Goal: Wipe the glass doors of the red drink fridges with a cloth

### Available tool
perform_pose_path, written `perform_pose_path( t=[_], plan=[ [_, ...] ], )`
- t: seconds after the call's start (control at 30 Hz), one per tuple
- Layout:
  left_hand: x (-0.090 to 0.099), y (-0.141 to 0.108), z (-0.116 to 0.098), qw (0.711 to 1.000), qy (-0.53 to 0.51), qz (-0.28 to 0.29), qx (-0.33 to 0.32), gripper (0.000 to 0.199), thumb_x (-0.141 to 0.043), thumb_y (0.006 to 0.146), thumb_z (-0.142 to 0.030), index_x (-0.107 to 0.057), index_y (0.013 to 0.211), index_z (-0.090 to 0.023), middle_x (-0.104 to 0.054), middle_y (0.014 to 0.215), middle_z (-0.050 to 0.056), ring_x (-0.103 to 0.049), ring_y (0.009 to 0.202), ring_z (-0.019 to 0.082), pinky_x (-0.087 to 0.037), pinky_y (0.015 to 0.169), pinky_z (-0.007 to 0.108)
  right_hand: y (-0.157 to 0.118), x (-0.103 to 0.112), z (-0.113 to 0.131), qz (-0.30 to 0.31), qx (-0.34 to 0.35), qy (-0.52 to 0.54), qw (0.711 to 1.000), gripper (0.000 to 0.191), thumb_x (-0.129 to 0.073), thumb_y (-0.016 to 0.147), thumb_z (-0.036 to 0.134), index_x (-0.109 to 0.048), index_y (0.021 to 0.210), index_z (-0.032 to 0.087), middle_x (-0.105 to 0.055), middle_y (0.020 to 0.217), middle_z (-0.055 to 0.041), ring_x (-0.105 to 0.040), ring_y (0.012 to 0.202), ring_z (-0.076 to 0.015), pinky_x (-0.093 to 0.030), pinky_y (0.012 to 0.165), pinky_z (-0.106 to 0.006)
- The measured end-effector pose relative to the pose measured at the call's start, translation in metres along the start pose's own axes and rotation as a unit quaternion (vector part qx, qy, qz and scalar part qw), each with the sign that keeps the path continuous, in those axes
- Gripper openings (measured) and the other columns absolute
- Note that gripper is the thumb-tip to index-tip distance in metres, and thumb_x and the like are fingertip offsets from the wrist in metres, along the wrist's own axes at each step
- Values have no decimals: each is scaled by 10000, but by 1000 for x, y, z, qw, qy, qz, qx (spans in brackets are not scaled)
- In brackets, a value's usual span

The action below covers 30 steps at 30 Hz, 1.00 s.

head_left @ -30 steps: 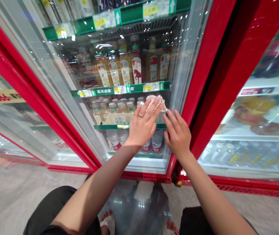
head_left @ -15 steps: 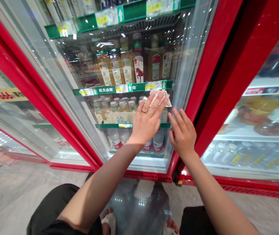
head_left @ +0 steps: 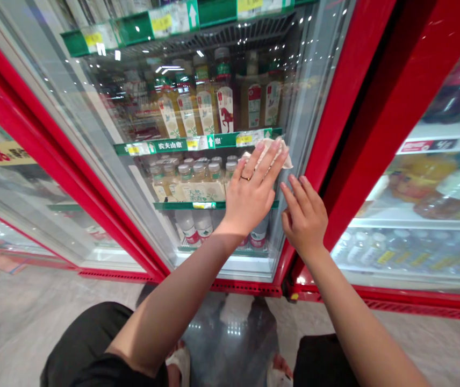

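My left hand (head_left: 252, 191), a ring on one finger, holds a crumpled white cloth (head_left: 285, 155) against the glass door (head_left: 209, 263) of a drinks fridge. Its fingers lie stretched over the cloth, hiding part of it. My right hand (head_left: 306, 217) is open and holds nothing. It rests at or close to the door's right edge, beside the red frame (head_left: 337, 126); whether it touches the glass I cannot tell. Behind the glass, bottles of tea (head_left: 205, 110) and smaller bottles (head_left: 200, 174) stand on shelves with green price strips (head_left: 173, 145).
Another fridge (head_left: 419, 226) with bottles stands to the right, past a dark gap. At the left is a further red-framed fridge (head_left: 109, 236). My knees and sandals (head_left: 181, 363) are low over the grey floor (head_left: 16, 328).
My left hand has slid the cloth a little right and up across the glass. The right hand has barely shifted, and the view has moved slightly.
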<state>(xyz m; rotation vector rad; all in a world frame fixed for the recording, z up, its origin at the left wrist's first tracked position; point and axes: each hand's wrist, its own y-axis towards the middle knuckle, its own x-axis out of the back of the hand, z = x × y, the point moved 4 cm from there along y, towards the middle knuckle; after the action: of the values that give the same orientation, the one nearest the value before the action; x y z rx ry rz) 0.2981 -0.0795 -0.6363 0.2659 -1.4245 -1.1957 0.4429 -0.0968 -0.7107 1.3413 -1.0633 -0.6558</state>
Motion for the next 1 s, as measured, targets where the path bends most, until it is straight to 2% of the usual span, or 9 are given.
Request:
perform_pose_path(
  t=[0.13, 0.23, 0.33, 0.5, 0.6, 0.8, 0.9, 1.0],
  plan=[
    [-12, -16, 0, 1000, -2, 9, -21, 843, -498, 1021, -151, -133, 1775, -245, -322, 1814, 50, -210, 1716, 245, -183, 1414, 475, 0, 2, -2, 1, -6, -4, 1000, 790, -504, 988, 90, -326, 1733, 282, -596, 1643, -84, -524, 1558, -296, -509, 1240, -511],
    [-13, -25, 5, 1000, -6, -2, -30, 845, -503, 1010, -128, -159, 1771, -258, -333, 1808, 45, -232, 1710, 228, -194, 1410, 470, -2, 4, -3, -2, -8, 5, 1000, 787, -495, 985, 80, -333, 1731, 272, -599, 1641, -88, -514, 1565, -295, -506, 1244, -513],
    [-8, -18, 6, 1000, -19, -11, -13, 844, -489, 1011, -122, -148, 1772, -252, -316, 1814, 50, -215, 1715, 237, -182, 1412, 483, -4, 5, -5, 3, -9, 3, 1000, 789, -487, 988, 86, -320, 1735, 277, -593, 1647, -84, -518, 1562, -294, -504, 1247, -517],
    [-1, 5, -7, 999, -35, -12, -6, 834, -452, 1024, -134, -108, 1776, -241, -292, 1823, 39, -191, 1721, 260, -170, 1415, 504, -5, 7, -9, -3, -15, 2, 1000, 769, -489, 996, 99, -337, 1730, 271, -603, 1638, -86, -529, 1553, -301, -506, 1251, -522],
    [-5, 5, -11, 999, -25, -7, -24, 834, -453, 1031, -140, -92, 1776, -235, -313, 1816, 45, -222, 1713, 261, -185, 1413, 497, -4, 10, -9, -14, -4, -7, 1000, 759, -494, 994, 90, -357, 1721, 264, -628, 1613, -97, -543, 1542, -303, -533, 1230, -520],
    [-11, -13, 1, 998, -8, 14, -67, 857, -487, 1029, -143, -82, 1775, -263, -340, 1804, 20, -266, 1700, 225, -198, 1412, 455, -8, 15, -13, -3, -15, 15, 1000, 750, -485, 989, 77, -383, 1710, 255, -640, 1600, -101, -538, 1544, -311, -541, 1230, -550],
    [-6, -5, -2, 998, -14, 8, -55, 860, -482, 1023, -140, -82, 1775, -257, -313, 1814, 22, -245, 1706, 233, -173, 1418, 461, -12, 15, -17, 11, -20, 26, 999, 761, -471, 982, 54, -382, 1710, 255, -618, 1621, -106, -521, 1554, -317, -540, 1234, -567],
    [-3, 10, -15, 999, -27, 2, -42, 844, -456, 1025, -143, -86, 1776, -248, -283, 1826, 19, -217, 1714, 252, -172, 1418, 481, -18, 14, -20, 27, -7, 28, 999, 820, -454, 976, 28, -291, 1742, 270, -549, 1678, -116, -485, 1577, -322, -541, 1232, -586]
  ],
)
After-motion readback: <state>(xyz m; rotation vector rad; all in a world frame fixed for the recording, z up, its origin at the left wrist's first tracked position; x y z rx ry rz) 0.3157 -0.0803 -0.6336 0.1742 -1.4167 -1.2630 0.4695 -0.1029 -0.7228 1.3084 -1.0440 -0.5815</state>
